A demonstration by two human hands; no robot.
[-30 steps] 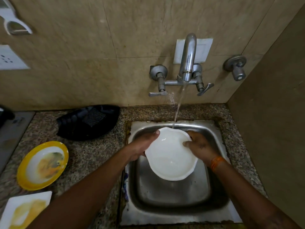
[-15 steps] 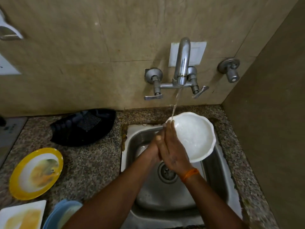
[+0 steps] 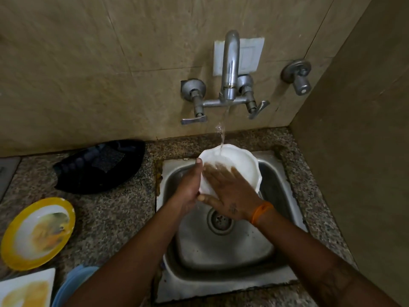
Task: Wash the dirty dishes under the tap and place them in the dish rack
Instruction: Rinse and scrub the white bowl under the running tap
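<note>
Dirty plates: a yellow-rimmed plate (image 3: 37, 233) waits on the counter, far left.
Left hand (image 3: 188, 191): grips the white plate (image 3: 241, 167) by its left edge.
Right hand (image 3: 230, 193): fingers flat on the plate's face.
Plate: tilted above the sink (image 3: 221, 282), under the tap (image 3: 230, 69) stream.

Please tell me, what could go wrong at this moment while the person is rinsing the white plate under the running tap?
1. The white plate is wet and tilted over the sink. The left hand grips only its edge, so it might slip and chip.
2. Water from the tap hits the plate near its upper rim, where the right hand rubs with flat fingers. It may splash onto the granite counter.
</note>
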